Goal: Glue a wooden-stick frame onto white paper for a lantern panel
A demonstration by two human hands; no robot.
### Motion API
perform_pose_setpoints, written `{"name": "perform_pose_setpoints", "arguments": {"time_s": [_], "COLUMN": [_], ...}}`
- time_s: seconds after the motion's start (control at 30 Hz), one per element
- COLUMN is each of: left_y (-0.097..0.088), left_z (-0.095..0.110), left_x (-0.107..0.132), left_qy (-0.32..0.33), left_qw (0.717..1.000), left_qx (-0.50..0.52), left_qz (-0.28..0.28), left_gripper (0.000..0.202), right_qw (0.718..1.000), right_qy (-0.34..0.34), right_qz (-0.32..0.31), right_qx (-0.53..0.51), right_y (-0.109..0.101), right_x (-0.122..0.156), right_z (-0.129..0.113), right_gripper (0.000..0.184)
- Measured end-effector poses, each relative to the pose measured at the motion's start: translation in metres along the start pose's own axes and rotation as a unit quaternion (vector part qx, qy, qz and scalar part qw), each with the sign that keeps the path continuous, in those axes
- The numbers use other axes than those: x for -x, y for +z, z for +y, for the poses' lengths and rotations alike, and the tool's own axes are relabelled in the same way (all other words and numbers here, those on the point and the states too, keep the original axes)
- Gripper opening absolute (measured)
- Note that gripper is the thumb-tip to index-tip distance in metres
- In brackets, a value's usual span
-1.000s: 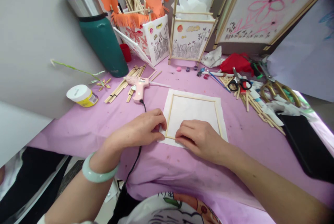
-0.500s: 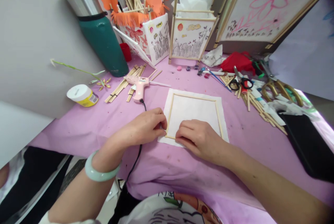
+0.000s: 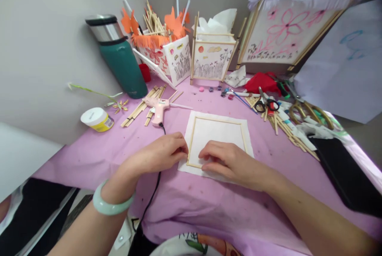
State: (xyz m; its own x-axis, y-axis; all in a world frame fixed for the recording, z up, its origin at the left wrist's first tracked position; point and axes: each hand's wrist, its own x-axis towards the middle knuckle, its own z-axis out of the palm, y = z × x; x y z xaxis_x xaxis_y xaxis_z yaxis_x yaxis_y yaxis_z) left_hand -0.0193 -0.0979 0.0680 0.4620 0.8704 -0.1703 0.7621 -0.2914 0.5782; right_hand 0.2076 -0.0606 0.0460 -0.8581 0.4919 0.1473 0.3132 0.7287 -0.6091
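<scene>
A square frame of thin wooden sticks [image 3: 217, 119] lies on a white sheet [image 3: 249, 128] on the table. My left hand [image 3: 165, 152] is closed in a pinch at the left stick, close to the near-left corner. My right hand [image 3: 229, 160] rests over the near side, covering part of the near stick and the near-right corner. Its thumb tip touches the near stick, while the index finger is bent above the sheet, with a gap between them. Beyond my left hand lies a pink glue gun [image 3: 159, 109] with a black cord.
A green bottle [image 3: 122, 63] and a white-lidded jar [image 3: 97, 119] stand at the left. Decorated stick boxes [image 3: 211, 59] line the back. Scissors [image 3: 265, 103], loose sticks [image 3: 286, 132] and a black phone-like slab [image 3: 343, 172] lie on the right of the purple cloth [image 3: 209, 208].
The view has tilted up slightly. My right index finger has lifted and parted from the thumb. My left hand stays at the near-left corner; the frame lies as before.
</scene>
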Motion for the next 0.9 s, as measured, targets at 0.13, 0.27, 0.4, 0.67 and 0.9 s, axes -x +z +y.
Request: {"name": "perform_pose_setpoints", "arguments": {"time_s": [0.13, 0.27, 0.4, 0.67, 0.9], "left_y": [-0.001, 0.006, 0.012, 0.014, 0.014], "left_z": [0.001, -0.002, -0.006, -0.011, -0.010], "left_x": [-0.010, -0.030, -0.041, -0.044, -0.047], "left_qy": [-0.022, -0.058, -0.079, -0.083, -0.082], "left_qw": [0.997, 0.989, 0.984, 0.983, 0.984], "left_qx": [0.001, -0.041, -0.112, -0.144, -0.140], "left_qz": [0.077, 0.131, 0.115, 0.083, 0.070], "left_gripper": [0.016, 0.025, 0.024, 0.016, 0.019], "right_qw": [0.990, 0.967, 0.955, 0.942, 0.937], "right_qy": [0.063, 0.138, 0.173, 0.181, 0.188], "right_qz": [0.109, 0.142, 0.146, 0.176, 0.178], "right_qx": [0.062, 0.160, 0.193, 0.219, 0.233], "right_y": [-0.030, -0.040, -0.029, -0.012, -0.010], "right_x": [-0.015, -0.039, -0.049, -0.046, -0.048], "right_z": [0.021, 0.048, 0.061, 0.069, 0.071], "right_gripper": [0.008, 0.013, 0.018, 0.021, 0.021]}}
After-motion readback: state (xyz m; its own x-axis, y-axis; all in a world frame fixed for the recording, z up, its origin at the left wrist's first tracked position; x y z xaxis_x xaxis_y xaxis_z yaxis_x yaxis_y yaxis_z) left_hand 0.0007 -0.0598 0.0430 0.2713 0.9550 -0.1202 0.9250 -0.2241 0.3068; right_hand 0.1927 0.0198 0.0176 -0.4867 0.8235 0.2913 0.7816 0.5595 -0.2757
